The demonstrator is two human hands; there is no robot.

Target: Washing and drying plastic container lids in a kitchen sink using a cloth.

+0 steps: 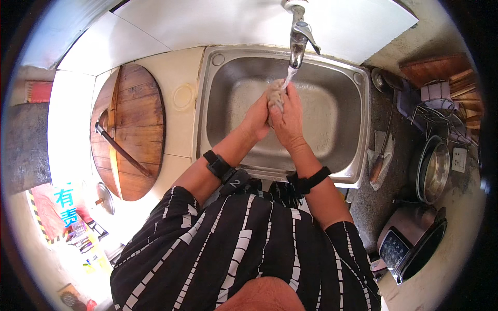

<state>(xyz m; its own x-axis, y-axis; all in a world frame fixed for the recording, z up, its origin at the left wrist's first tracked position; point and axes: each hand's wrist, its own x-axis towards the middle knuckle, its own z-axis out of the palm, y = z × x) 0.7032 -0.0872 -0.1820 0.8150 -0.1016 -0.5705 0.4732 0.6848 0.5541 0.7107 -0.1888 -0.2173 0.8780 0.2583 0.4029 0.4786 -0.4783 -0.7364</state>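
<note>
A crumpled, wet, beige-grey cloth (pixel 276 97) is bunched between my two hands under the tap. My left hand (pixel 257 116) grips it from the left side. From the right, my right hand (pixel 288 116) presses on it with the thumb across its lower part. Water (pixel 288 77) runs from the chrome faucet (pixel 298 42) onto the cloth and my right fingers. Both hands are above the stainless steel sink (pixel 311 155), whose bottom is wet. Part of the cloth is hidden inside my palms.
A round wooden lid (pixel 140 116) lies left of the sink, with a dark stick across it. On the right are a wooden-handled spatula (pixel 376 169) on a cloth, a wire rack (pixel 439 112), nested metal basins (pixel 435 171) and an electric cooker (pixel 408 229). White tiles stand behind the sink.
</note>
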